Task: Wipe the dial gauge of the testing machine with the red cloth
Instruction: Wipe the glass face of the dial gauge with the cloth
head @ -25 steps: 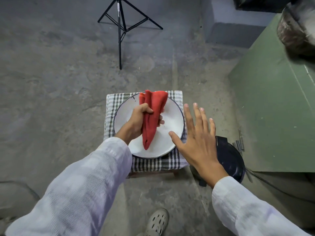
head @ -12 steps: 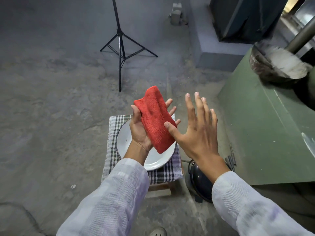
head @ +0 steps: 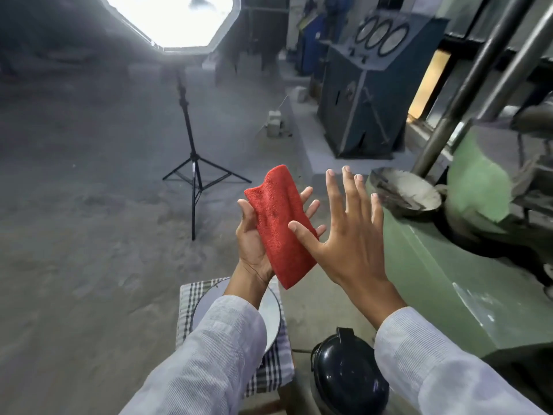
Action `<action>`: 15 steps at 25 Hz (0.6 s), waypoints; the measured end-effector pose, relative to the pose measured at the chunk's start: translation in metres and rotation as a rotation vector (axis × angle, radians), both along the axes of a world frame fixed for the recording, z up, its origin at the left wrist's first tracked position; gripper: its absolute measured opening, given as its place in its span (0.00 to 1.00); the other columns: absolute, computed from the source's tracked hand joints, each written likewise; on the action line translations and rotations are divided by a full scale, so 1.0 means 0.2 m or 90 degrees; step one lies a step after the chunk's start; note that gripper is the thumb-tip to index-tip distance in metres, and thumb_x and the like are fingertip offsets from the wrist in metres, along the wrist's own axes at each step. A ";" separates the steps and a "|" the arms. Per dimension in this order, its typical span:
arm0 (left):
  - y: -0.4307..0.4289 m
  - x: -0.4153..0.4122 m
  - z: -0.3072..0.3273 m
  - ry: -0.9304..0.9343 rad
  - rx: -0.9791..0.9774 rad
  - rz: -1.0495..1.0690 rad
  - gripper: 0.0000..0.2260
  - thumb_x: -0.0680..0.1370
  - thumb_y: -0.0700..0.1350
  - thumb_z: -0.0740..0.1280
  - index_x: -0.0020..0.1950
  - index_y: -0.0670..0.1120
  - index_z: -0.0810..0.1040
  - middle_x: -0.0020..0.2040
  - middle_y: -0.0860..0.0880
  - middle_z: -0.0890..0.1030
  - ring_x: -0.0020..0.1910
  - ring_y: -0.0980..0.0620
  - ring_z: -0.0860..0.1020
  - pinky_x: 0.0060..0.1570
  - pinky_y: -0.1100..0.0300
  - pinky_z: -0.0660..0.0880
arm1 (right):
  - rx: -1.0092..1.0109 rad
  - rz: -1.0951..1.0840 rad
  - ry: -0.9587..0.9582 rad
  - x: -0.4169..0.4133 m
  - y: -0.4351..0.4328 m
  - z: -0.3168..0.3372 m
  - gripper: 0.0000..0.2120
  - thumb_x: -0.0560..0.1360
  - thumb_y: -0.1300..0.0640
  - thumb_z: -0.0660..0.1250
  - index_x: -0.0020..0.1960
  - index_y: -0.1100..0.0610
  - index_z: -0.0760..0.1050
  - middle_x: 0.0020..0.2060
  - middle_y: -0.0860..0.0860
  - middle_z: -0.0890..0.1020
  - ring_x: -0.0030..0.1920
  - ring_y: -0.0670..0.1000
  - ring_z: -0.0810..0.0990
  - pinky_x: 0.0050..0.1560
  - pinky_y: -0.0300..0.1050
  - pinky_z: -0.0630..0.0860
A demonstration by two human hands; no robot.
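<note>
A folded red cloth (head: 279, 224) lies across the palm of my left hand (head: 254, 244), held by the thumb, at chest height in mid-frame. My right hand (head: 348, 232) is spread flat just right of the cloth, its thumb touching the cloth's right edge. Three round dial gauges (head: 381, 35) sit on the sloped top of a dark blue testing machine (head: 362, 94) far ahead at upper right, well beyond both hands.
Below my left arm stands a stool with a checked cover (head: 191, 301) and a white plate (head: 270, 313). A black helmet (head: 347, 372) lies on the floor. A green machine (head: 443, 265) with a bowl (head: 404, 191) flanks the right; a light tripod (head: 193, 163) stands ahead.
My left hand lifted the red cloth off the plate to chest height and laid it flat on the palm. My view tilted up, revealing the machine with gauges.
</note>
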State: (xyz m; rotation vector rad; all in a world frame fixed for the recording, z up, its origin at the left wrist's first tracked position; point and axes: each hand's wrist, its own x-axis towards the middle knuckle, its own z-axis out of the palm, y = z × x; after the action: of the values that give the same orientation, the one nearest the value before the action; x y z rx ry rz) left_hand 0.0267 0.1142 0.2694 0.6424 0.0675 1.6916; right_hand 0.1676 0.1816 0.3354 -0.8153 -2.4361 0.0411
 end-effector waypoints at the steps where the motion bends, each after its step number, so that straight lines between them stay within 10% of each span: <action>1: 0.03 0.04 0.09 0.007 0.000 -0.006 0.48 0.77 0.78 0.47 0.86 0.45 0.48 0.87 0.42 0.48 0.86 0.40 0.47 0.81 0.29 0.41 | 0.013 -0.011 0.011 0.04 0.02 0.08 0.49 0.76 0.21 0.52 0.88 0.48 0.47 0.88 0.54 0.51 0.88 0.57 0.50 0.86 0.65 0.51; 15: 0.54 1.21 1.15 0.039 0.036 -0.093 0.47 0.78 0.77 0.50 0.84 0.42 0.60 0.85 0.40 0.59 0.85 0.39 0.55 0.81 0.29 0.48 | 0.174 -0.232 0.111 1.33 0.21 0.97 0.49 0.76 0.23 0.54 0.88 0.49 0.49 0.88 0.54 0.52 0.88 0.58 0.53 0.85 0.65 0.55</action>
State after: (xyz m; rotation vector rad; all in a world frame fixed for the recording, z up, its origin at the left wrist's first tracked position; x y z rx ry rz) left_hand 0.2693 0.2225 0.4987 0.7249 0.0162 1.5375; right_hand 0.4331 0.2227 0.5292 -1.0647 -2.0405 -0.3367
